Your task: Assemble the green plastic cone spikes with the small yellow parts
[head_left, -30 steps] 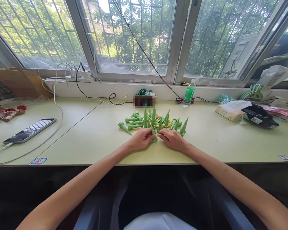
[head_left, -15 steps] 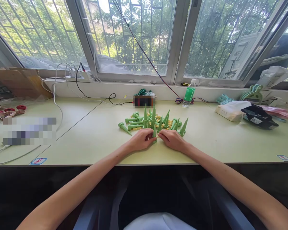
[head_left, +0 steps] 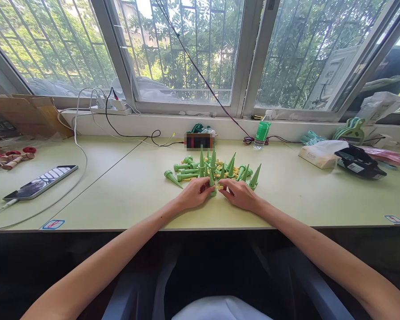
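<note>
My left hand [head_left: 195, 192] is closed around a green plant watering spike [head_left: 211, 181], its point upward. Close by on the right, my right hand [head_left: 240, 193] pinches a small yellow plastic piece [head_left: 220, 187] between thumb and fingertips. The yellow piece points toward the spike's lower part; whether they touch I cannot tell. Just beyond both hands lies a cluster of similar green spikes [head_left: 202, 160], some standing point up and others on their sides. Yellow pieces [head_left: 222, 167] are scattered among them, partly hidden.
A phone [head_left: 40, 182] on a white cable lies at left, near wooden pieces with red rings [head_left: 15, 155]. Behind the spikes is a dark box [head_left: 199, 141], partly blurred. A green-labelled bottle [head_left: 262, 131], a tissue pack [head_left: 318, 155] and a black package [head_left: 362, 162] stand toward the right.
My right hand's fingers have shifted and lifted slightly, so the yellow piece now shows in their pinch. The spike in my left hand has moved a little left and leans slightly.
</note>
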Motion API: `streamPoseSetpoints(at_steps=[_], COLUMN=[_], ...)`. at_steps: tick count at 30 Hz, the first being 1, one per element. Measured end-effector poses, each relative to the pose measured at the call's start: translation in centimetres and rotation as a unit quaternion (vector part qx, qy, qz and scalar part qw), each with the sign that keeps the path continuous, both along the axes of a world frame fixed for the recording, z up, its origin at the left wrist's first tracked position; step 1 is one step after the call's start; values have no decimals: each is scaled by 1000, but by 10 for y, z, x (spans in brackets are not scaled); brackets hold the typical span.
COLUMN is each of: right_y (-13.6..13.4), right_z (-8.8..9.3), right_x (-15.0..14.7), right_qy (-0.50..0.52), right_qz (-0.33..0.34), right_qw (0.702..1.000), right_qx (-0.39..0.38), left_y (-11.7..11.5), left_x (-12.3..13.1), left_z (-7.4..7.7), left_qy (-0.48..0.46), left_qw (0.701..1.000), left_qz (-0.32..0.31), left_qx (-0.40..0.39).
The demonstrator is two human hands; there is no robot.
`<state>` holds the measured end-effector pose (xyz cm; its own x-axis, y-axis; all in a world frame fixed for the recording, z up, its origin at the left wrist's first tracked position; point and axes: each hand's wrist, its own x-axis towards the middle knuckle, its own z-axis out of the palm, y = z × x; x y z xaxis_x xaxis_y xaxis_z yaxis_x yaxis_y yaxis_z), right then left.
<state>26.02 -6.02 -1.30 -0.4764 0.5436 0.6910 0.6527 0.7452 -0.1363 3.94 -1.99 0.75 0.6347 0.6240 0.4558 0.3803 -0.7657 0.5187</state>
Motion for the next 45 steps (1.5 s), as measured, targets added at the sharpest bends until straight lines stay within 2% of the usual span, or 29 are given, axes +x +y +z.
streamPoseSetpoints(at_steps=[5,20,31,45], right_y=[2,3,6,3], right_z=[-2,-2,-6,0], right_x=[1,1,3,2], right_qy=[-17,-25,-52,-103], right_qz=[5,19,7,-16], right_qw=[1000,999,999,994], right_qx=[21,19,8,-16], left_y=[-1,-2,-1,-2], left_x=[0,0,-1,-1], left_z=[2,1,0,2], left_qy=[3,22,25,18], left_qw=[1000,1000,999,998], left_qz=[-7,-6,-6,-32], left_qx=[-7,17,24,41])
